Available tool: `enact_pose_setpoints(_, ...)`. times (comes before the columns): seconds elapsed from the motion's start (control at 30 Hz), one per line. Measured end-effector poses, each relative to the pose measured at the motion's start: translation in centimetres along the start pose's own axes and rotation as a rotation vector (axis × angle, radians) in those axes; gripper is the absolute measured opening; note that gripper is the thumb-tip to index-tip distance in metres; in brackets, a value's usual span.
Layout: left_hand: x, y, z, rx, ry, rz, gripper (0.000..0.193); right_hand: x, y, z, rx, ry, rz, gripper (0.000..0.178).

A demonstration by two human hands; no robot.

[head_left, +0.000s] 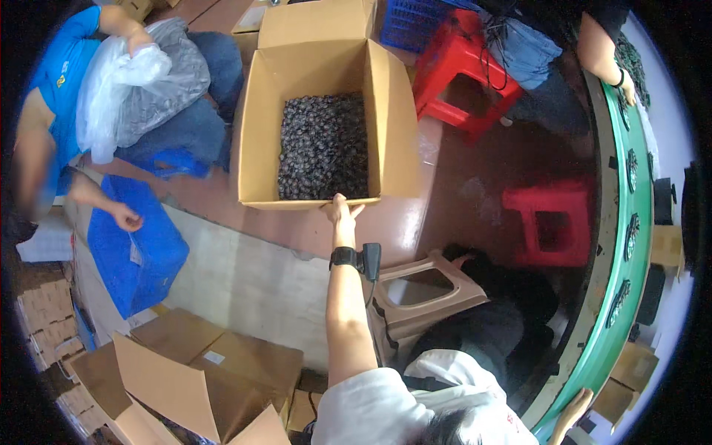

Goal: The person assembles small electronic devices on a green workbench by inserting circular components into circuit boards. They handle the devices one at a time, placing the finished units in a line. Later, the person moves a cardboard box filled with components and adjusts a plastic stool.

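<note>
My left hand (342, 213) reaches forward and grips the near rim of an open cardboard box (256, 126). Its thumb lies over the edge and its fingers are on the outer side. Inside the box is a deep heap of small, round, dark parts (324, 148), too small to name. A black strap with a small device (354, 257) is around my left wrist. At the lower right, my right hand (575, 415) rests with extended fingers at the edge of a green conveyor belt (593, 348), holding nothing that shows. Several dark round pieces (630, 237) lie spaced along the belt.
At left, a person in blue holds a clear plastic bag (141, 81) beside a blue bin (141, 252). Another person's hand (627, 85) is at the belt's far end. Red stools (463, 70), a beige stool (430, 293) and open cartons (167, 386) stand around me.
</note>
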State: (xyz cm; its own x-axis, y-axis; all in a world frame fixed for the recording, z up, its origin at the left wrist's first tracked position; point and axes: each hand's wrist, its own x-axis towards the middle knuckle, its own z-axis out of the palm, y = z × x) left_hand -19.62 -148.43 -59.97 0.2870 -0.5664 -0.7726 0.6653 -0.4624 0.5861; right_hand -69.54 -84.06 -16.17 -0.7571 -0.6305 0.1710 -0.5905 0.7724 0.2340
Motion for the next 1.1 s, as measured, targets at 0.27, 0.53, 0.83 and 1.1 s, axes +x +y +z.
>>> enact_pose_setpoints(0.27, -7.1, -0.1, 8.5, -0.058, 0.17, -0.039, 0.074, -0.4, -1.2, -0.7, 0.004, 0.025, -0.005, 0.028)
enact_pose_setpoints(0.53, -13.7, -5.9, 12.2, 0.001, 0.17, -0.13, 0.077, 0.3, -0.9, 2.8, 0.126, -0.019, 0.053, 0.029)
enact_pose_setpoints(0.83, -19.5, -7.0, 13.3, -0.022, 0.302, -0.158, 0.066, 0.2, -10.5, -2.9, -0.079, -0.027, -0.045, 0.03)
enact_pose_setpoints(1.1, -20.1, -7.1, 7.6, 0.458, -0.407, -0.26, 0.077, -0.3, -11.8, -5.8, -0.05, -0.037, -0.049, 0.026)
